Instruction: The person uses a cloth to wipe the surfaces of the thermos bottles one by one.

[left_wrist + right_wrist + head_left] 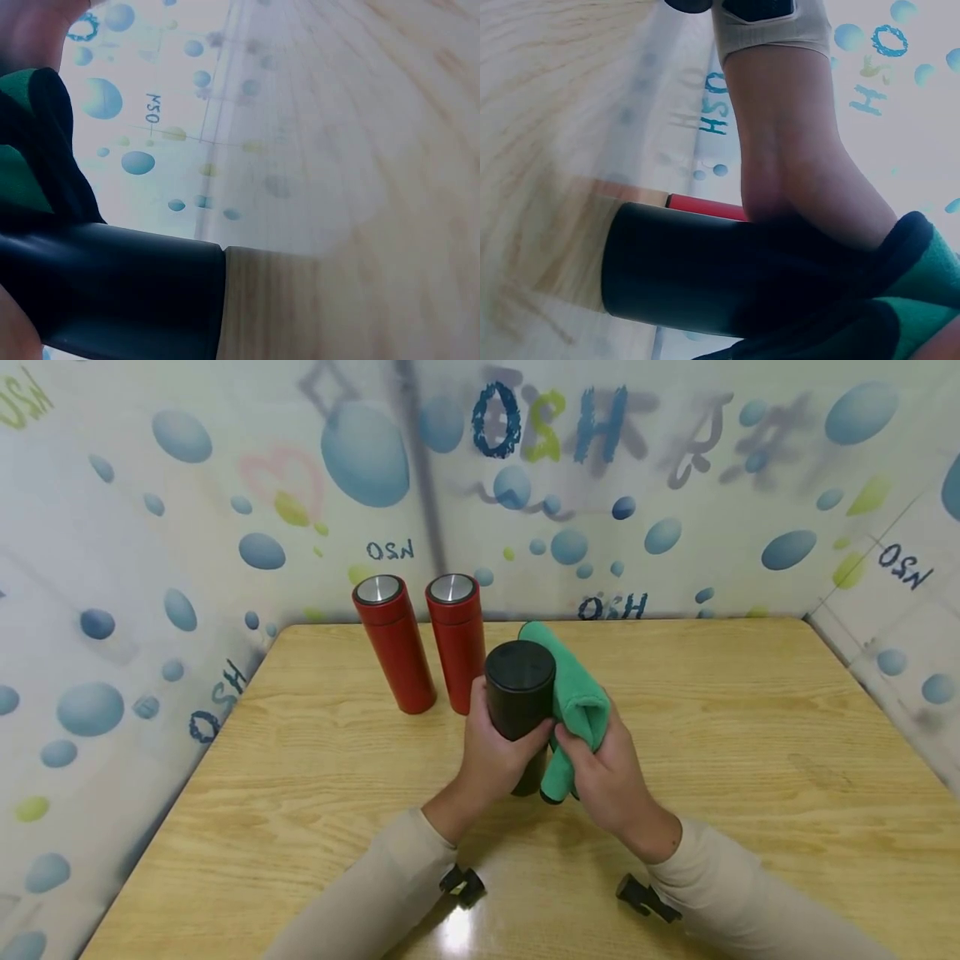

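A black cylindrical bottle (521, 693), probably a thermos like the red ones, is gripped around its upper body by my left hand (491, 747), thumb across the front. My right hand (607, 768) holds a folded green cloth (573, 685) with dark edging against the bottle's right side. In the left wrist view the bottle's lower end (127, 289) shows beside the cloth (45, 150). The right wrist view has the bottle (682, 262) with the left hand (802, 172) wrapped over it and the cloth (922, 270) close by.
Two red thermos bottles (397, 652) with silver-topped lids stand upright behind and left of the black one, the nearer-to-centre one (459, 643) partly behind my left hand. The wooden table (750, 735) meets patterned walls at its back and sides.
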Demonstrator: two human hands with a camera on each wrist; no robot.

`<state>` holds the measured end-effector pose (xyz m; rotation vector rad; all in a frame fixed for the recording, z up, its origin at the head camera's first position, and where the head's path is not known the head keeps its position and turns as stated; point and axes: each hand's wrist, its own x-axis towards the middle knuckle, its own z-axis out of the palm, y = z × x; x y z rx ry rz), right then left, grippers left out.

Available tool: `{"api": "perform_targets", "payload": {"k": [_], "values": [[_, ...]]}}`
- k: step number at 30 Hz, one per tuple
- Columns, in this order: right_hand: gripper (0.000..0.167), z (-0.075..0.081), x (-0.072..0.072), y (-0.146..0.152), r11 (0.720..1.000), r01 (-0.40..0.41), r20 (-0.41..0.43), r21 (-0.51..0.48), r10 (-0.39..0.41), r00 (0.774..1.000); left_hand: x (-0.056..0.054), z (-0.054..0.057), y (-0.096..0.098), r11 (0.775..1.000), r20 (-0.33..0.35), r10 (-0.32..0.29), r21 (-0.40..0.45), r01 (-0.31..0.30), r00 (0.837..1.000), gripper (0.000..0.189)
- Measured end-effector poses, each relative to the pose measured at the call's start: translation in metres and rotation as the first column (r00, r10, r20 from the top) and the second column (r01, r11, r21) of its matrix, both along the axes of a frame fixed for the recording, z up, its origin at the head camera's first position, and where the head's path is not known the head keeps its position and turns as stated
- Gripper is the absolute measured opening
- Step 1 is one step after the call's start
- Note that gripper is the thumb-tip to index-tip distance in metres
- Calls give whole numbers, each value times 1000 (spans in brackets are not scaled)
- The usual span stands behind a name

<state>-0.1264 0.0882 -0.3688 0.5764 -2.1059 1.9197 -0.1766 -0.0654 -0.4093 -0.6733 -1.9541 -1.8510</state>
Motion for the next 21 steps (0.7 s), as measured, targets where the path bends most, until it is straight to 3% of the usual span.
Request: {"api": "perform_targets", "payload": {"k": [21], "values": [[50, -11, -3, -4, 997, 12, 20, 71, -13, 1000, 1, 2, -1, 1000, 9, 6, 15, -7, 1000, 72]]}}
